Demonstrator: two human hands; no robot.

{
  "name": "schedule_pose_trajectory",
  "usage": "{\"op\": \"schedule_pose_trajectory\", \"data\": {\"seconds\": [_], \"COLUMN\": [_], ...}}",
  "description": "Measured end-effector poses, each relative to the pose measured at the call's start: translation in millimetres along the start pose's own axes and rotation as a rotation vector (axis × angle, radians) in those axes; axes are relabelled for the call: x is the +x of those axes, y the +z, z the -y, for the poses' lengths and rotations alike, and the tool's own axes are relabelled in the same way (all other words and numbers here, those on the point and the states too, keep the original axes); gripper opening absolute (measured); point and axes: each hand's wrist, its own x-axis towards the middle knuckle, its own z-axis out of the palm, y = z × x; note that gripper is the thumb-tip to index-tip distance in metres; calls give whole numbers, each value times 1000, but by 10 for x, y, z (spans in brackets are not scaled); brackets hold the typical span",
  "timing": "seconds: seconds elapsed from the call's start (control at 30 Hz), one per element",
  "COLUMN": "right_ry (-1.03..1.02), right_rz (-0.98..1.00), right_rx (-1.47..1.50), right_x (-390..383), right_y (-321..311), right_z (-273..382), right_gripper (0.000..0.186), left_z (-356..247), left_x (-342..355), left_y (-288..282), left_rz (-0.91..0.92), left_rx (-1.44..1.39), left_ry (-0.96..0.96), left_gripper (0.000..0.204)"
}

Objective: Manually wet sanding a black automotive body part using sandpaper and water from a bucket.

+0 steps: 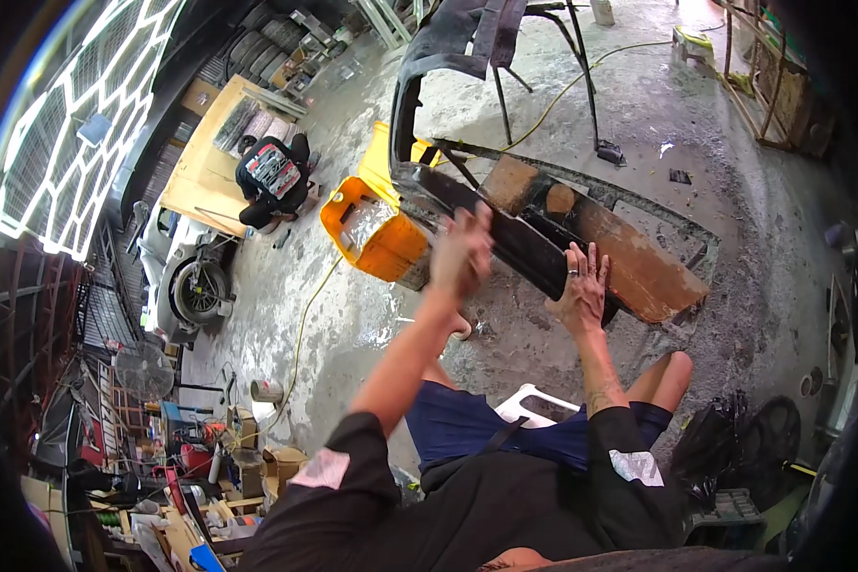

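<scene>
A long black moulded panel (515,243) lies angled across a stand in front of me, joined at its far end to a tall curved section. My left hand (458,253) is on its upper part, blurred by motion, so I cannot make out its fingers or anything under them. My right hand (582,281) rests on the lower end with its fingers spread. A rust-brown board (639,267) sits just beyond that hand. An orange cut-open container (381,243) with wet contents stands left of the panel, beside a yellow one (379,153).
A crouching co-worker (275,181) is by a wooden board (205,181) and a white car (176,276) at left. A yellow hose (305,348) crosses the wet floor. Cluttered tools (219,486) fill the lower left. A white stool (529,400) is under me; a metal rack (763,95) stands back right.
</scene>
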Motion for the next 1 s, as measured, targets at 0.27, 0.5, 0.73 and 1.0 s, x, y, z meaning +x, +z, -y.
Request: {"op": "schedule_pose_trajectory", "data": {"seconds": [0.27, 0.5, 0.73, 1.0], "right_ry": [12, 1, -16, -15], "right_rz": [-10, -18, -56, -57], "right_rx": [0, 0, 20, -2], "right_x": [-70, 34, -10, -58], "right_y": [40, -34, 66, 111], "right_z": [-78, 45, -36, -55], "right_gripper": [113, 110, 113, 111], "left_z": [-651, 59, -78, -646], "left_x": [-153, 487, 566, -164], "left_y": [177, -199, -48, 385], "left_rz": [114, -87, 220, 271], "left_rx": [170, 341, 234, 180], "left_ry": [-84, -276, -139, -50], "left_gripper": [54, 54, 68, 75]}}
